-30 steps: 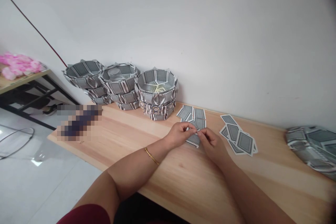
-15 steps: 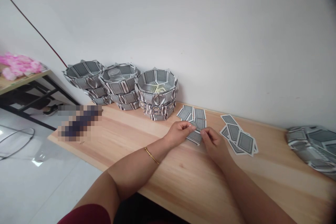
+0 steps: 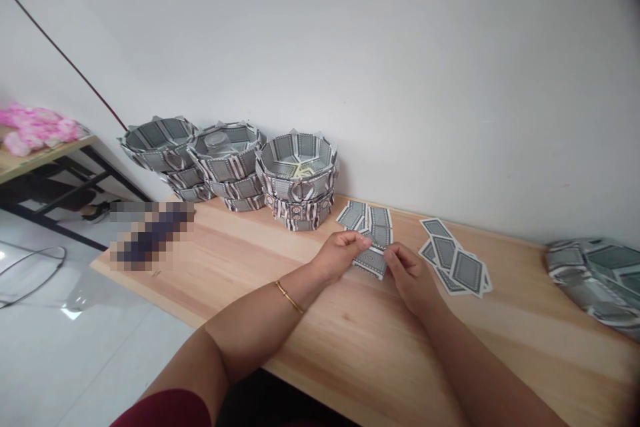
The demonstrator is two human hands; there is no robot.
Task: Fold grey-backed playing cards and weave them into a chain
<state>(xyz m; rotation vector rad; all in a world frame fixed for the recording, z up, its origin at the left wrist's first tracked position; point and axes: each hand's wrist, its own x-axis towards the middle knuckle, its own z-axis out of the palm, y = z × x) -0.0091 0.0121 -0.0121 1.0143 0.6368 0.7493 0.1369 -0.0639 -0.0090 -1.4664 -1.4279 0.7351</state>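
Between my hands is a grey patterned playing card, its white border showing along the upper edge. My left hand pinches it at the upper left corner, and a gold bangle circles that wrist. On the other side, the thumb and fingers of my right hand are closed on the card's right edge. Just behind lie several loose grey playing cards, partly covered by the held one. To the right of my right hand is a spread pile of playing cards, backs up.
Stacked bowls made of folded cards stand along the wall; the middle bowl holds a clear round lid. Another card bowl sits at the table's right end. Pink flowers rest on a side table at left.
The held card has tilted and shifted slightly right, showing more of its face. My hands have barely moved, and the loose cards and bowls stay as they were.
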